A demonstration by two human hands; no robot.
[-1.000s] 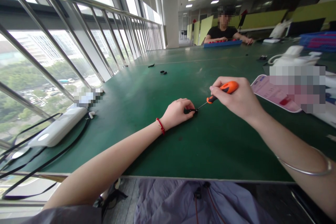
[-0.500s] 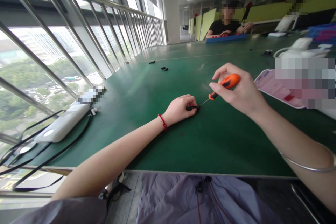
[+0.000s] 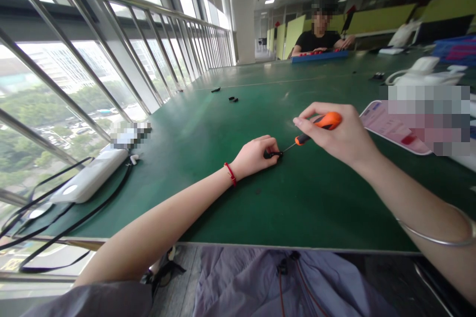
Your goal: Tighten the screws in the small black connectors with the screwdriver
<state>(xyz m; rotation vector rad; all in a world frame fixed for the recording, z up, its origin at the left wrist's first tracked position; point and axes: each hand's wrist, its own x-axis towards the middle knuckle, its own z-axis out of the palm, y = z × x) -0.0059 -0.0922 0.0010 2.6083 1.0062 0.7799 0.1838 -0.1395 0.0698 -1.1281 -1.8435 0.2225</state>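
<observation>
Black piece: the small dark part (image 3: 273, 155) sits between our left thumb and fingers, low over the green tabletop (image 3: 297, 208), its outer end pointing toward our other grip.
Left hand: ours (image 3: 255, 156) pinches that part narrowly, and the wrist wears a red bracelet (image 3: 230, 174).
Screwdriver: the orange-and-black screwdriver (image 3: 330, 120) slants down from our right grip, its thin shaft reaching the part's outer end; we cannot tell whether the tip is seated there.
Right hand: ours (image 3: 344, 131) holds the handle, thumb and fingers around it.
Change: our right fingers, lifted off the handle half a second ago, now lie closer around it, while the left pinch looks the same; we judge the tool better held for turning or pressing.
Loose black parts: beyond the left grip lie a close pair (image 3: 233, 99) and a single one (image 3: 215, 89).
Blue tray: well beyond both grips, a shallow blue tray (image 3: 320, 58) holds red items, before a co-worker (image 3: 318, 42) in black.
Blue basket: far off, to the right of our right grip, a blue basket (image 3: 439, 54) shows reddish contents, too blurred to name.
</observation>
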